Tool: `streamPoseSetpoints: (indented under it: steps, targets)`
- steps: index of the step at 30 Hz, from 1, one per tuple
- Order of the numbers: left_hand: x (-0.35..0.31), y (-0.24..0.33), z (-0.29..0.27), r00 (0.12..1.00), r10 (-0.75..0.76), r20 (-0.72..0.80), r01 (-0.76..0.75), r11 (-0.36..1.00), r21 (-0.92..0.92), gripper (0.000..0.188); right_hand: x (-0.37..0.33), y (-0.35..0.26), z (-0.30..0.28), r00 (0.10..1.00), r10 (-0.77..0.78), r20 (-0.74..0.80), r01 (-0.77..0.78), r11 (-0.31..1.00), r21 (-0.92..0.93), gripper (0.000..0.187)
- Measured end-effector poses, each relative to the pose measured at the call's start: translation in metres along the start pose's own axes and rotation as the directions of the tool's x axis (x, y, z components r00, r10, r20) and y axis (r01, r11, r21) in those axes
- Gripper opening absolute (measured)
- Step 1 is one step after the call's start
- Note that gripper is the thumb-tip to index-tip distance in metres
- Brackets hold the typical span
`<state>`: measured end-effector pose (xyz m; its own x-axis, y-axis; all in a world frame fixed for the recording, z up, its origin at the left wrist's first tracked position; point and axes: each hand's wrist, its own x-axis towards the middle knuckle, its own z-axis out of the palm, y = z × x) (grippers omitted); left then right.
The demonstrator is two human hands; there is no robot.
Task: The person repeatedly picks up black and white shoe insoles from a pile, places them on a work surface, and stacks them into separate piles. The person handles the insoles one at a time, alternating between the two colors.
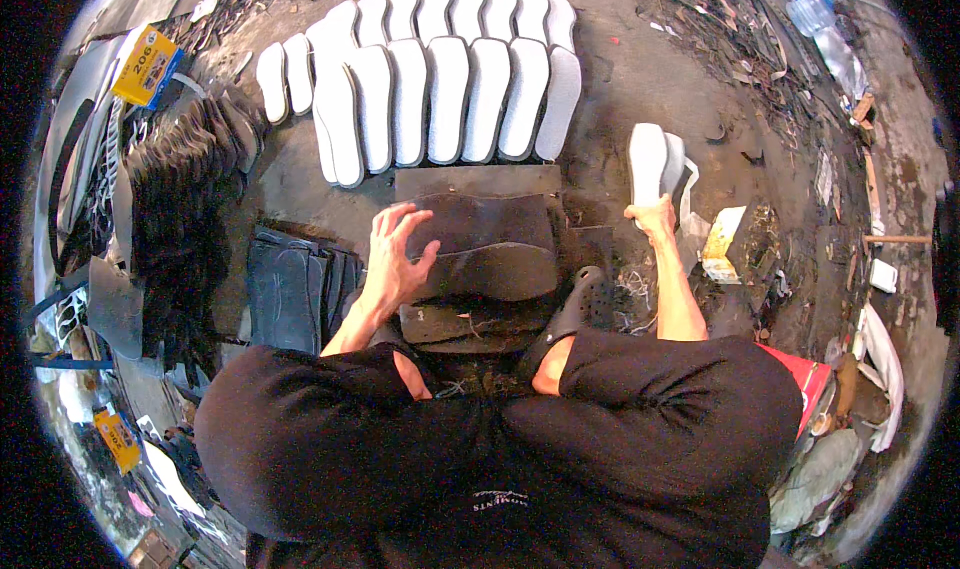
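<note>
My right hand point(655, 219) is closed round the near end of a white insole point(648, 157) with a dark edge, off to the right. Just beside that insole lies another pale insole point(676, 169), partly hidden. My left hand point(398, 254) has its fingers spread, at the left end of a dark sole-shaped piece point(490, 272); whether it touches cannot be made out. That piece lies lengthwise from left to right on a dark block point(470, 182) between my feet. Beyond the block, white insoles point(447, 99) are spread on the ground in two overlapping rows.
Stacked dark sheets point(290, 287) lie left of my left hand, with a large pile of dark soles point(185, 159) farther left. A yellow and blue box point(147, 67) tops that pile. Scraps, a crumpled yellowish paper point(722, 245) and a clear plastic bottle point(812, 17) lie to the right.
</note>
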<state>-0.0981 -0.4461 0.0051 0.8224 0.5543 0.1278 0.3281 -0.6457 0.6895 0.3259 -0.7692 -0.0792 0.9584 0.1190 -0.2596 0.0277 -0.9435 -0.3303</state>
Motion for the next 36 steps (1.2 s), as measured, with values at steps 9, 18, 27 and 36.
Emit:
streamPoseSetpoints:
  steps: [9,18,27,36]
  targets:
    - [0.043,-0.008,0.031,0.980,0.080,0.182,-0.113,0.977,0.182,0.082,-0.035,-0.014,-0.044,0.957,-0.252,0.140,0.162,0.873,0.460,0.072]
    - [0.015,-0.010,0.038,0.852,0.524,0.009,-0.516,0.836,0.187,0.043,-0.036,0.008,-0.066,0.975,0.046,0.218,-0.213,0.479,0.852,0.054]
    - [-0.007,-0.033,0.058,0.749,0.653,-0.111,-0.615,0.748,0.250,0.036,-0.006,0.041,-0.047,0.993,-0.120,0.009,0.114,0.958,0.262,0.066]
    - [0.007,-0.021,0.055,0.860,0.494,-0.124,-0.458,0.856,0.239,0.049,-0.025,0.069,-0.070,0.922,-0.079,0.380,-0.276,0.553,0.786,0.057]
